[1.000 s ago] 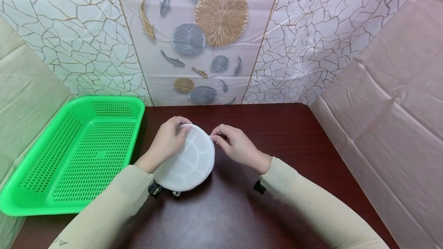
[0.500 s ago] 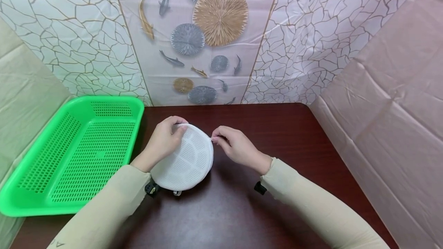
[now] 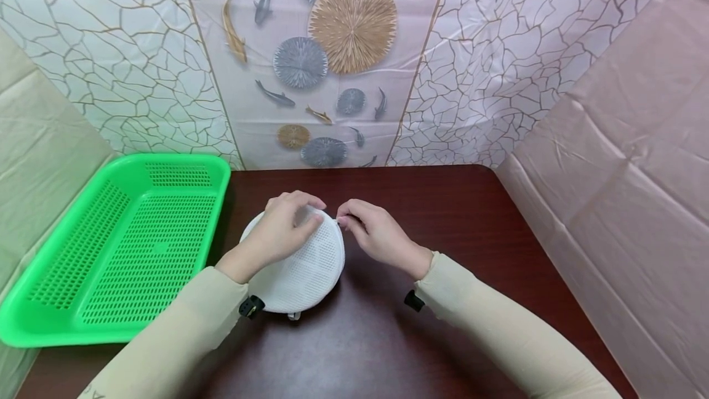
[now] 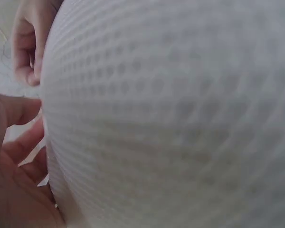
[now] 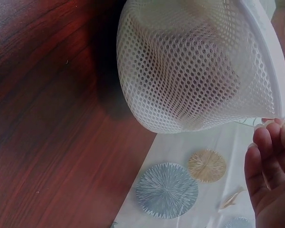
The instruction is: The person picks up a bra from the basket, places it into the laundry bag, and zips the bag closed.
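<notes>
A round white mesh laundry bag (image 3: 304,276) stands on the dark table, its flat top facing up, with a zip along its rim. The left hand (image 3: 277,233) reaches over the top, thumb and fingers curved about the far right edge; in the left wrist view its fingertips (image 4: 35,137) meet the rim. At that edge the right hand (image 3: 379,233) pinches a small part at the zip, mostly hidden by its fingers. In the right wrist view the netted side (image 5: 180,71) shows, with the right hand's curled fingers (image 5: 263,156) at the rim.
To the left a green plastic basket (image 3: 213,226) with slotted walls stands on the brown wooden table (image 3: 432,202). Patterned cloth (image 3: 465,97) hangs behind, and plain cloth walls (image 3: 626,202) flank both sides. A small tab (image 3: 294,316) sticks out at the bag's near edge.
The left hand has moved right along the rim, from the far left edge towards the right hand. The bag has turned and shifted slightly. The right hand keeps its pinch almost in place.
</notes>
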The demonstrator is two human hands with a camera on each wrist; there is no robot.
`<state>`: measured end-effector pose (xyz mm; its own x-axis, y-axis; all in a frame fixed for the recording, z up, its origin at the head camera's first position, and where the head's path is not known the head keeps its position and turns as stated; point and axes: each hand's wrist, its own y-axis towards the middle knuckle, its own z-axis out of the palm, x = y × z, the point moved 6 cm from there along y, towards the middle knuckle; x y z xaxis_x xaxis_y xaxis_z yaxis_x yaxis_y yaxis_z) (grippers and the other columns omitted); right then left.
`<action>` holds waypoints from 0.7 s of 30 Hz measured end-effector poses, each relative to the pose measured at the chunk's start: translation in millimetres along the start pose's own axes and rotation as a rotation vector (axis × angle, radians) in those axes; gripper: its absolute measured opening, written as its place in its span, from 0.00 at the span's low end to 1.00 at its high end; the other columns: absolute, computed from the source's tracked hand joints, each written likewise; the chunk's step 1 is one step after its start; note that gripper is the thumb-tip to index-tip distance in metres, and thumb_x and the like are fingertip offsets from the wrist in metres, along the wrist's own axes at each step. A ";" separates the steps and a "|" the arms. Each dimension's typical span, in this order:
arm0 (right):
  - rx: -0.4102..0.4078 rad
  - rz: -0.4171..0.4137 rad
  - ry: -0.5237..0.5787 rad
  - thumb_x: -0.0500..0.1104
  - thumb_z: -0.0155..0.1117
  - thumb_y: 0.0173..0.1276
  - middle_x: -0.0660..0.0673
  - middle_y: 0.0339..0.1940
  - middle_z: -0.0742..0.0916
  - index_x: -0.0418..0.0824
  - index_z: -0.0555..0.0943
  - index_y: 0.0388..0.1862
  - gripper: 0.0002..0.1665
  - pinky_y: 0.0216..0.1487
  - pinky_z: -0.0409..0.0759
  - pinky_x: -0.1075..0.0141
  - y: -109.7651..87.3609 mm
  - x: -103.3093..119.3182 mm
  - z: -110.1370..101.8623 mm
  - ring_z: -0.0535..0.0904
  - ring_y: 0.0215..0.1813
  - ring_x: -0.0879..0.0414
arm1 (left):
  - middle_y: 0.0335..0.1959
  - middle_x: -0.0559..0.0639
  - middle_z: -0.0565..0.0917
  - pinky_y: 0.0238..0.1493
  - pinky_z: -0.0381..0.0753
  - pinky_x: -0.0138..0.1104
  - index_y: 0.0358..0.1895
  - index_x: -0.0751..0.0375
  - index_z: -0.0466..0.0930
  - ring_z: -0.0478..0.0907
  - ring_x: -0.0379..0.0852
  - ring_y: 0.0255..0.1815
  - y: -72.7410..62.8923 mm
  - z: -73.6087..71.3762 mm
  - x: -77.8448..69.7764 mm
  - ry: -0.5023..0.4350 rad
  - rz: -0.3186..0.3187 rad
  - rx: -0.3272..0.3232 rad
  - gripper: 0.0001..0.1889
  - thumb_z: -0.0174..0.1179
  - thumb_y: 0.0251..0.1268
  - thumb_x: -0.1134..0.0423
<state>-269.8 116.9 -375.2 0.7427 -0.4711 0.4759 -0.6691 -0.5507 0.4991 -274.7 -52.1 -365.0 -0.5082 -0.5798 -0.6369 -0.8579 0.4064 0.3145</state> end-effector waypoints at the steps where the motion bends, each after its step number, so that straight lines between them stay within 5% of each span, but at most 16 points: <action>1: -0.002 -0.004 -0.005 0.38 0.59 0.72 0.53 0.34 0.79 0.43 0.78 0.38 0.02 0.40 0.74 0.70 0.0 0.5 -0.1 0.75 0.37 0.64 | 0.47 0.46 0.82 0.57 0.60 0.47 0.49 0.55 0.82 0.73 0.50 0.50 -0.2 1.8 -2.2 0.014 0.015 0.012 0.10 0.61 0.66 0.61; 9: 0.006 -0.033 -0.012 0.36 0.59 0.71 0.53 0.34 0.80 0.44 0.78 0.39 0.02 0.41 0.74 0.71 -0.5 3.0 0.7 0.75 0.37 0.65 | 0.38 0.46 0.81 0.53 0.62 0.48 0.40 0.54 0.81 0.74 0.49 0.43 0.7 7.1 -2.5 0.057 0.063 -0.002 0.03 0.62 0.64 0.65; 21: -0.009 -0.046 -0.002 0.36 0.59 0.71 0.50 0.33 0.81 0.42 0.78 0.38 0.02 0.40 0.75 0.71 -0.2 1.6 -0.2 0.76 0.36 0.66 | 0.39 0.48 0.80 0.56 0.61 0.48 0.39 0.56 0.80 0.74 0.51 0.45 5.0 0.6 5.2 0.044 0.016 -0.040 0.02 0.60 0.66 0.66</action>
<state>-268.5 116.4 -374.4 0.7727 -0.4471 0.4506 -0.6345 -0.5659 0.5266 -281.6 -52.6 -367.2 -0.5242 -0.6040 -0.6003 -0.8513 0.3880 0.3531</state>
